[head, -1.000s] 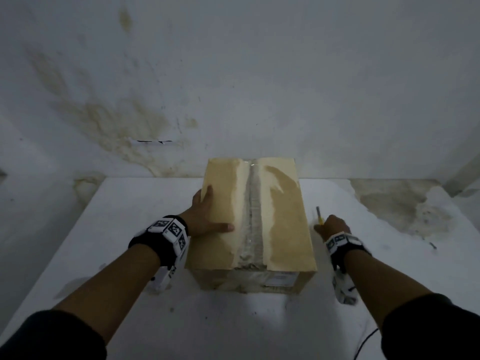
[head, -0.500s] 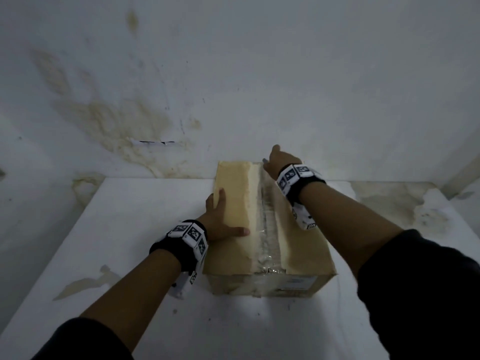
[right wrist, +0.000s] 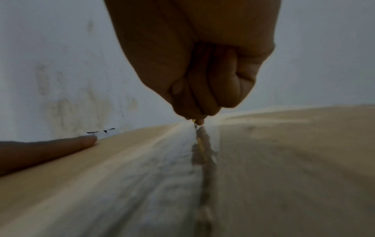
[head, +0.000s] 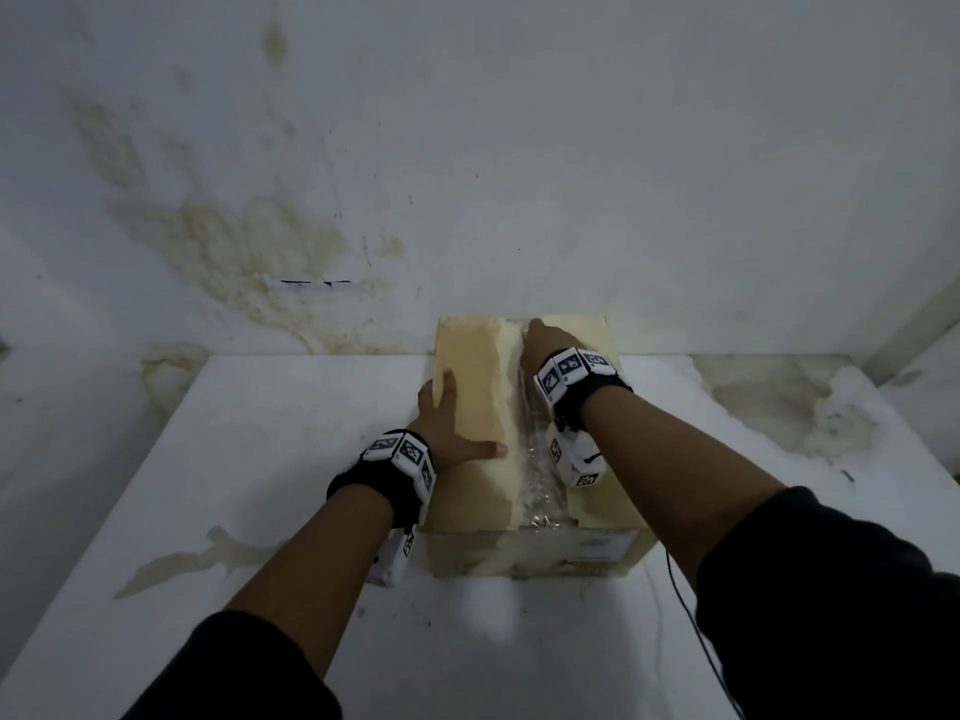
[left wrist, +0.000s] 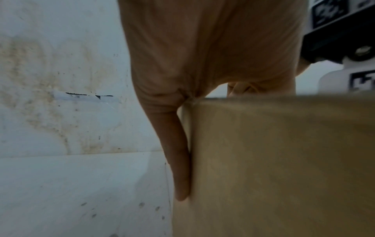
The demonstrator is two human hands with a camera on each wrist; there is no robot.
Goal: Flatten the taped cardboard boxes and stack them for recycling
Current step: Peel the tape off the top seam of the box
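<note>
- On the white table (head: 260,459), against the stained wall, the taped cardboard box (head: 472,366) is sitting closed, its tape seam (head: 535,459) running away from the person.
- Left of that seam, the left hand (head: 447,428) is pressing flat with straight fingers and one finger draped down the box's side, probably bracing it against sliding.
- At the seam's far end, the right hand (head: 545,340) is clenching a thin yellowish tool (right wrist: 195,120), tip on the tape, seemingly to slit it.
</note>
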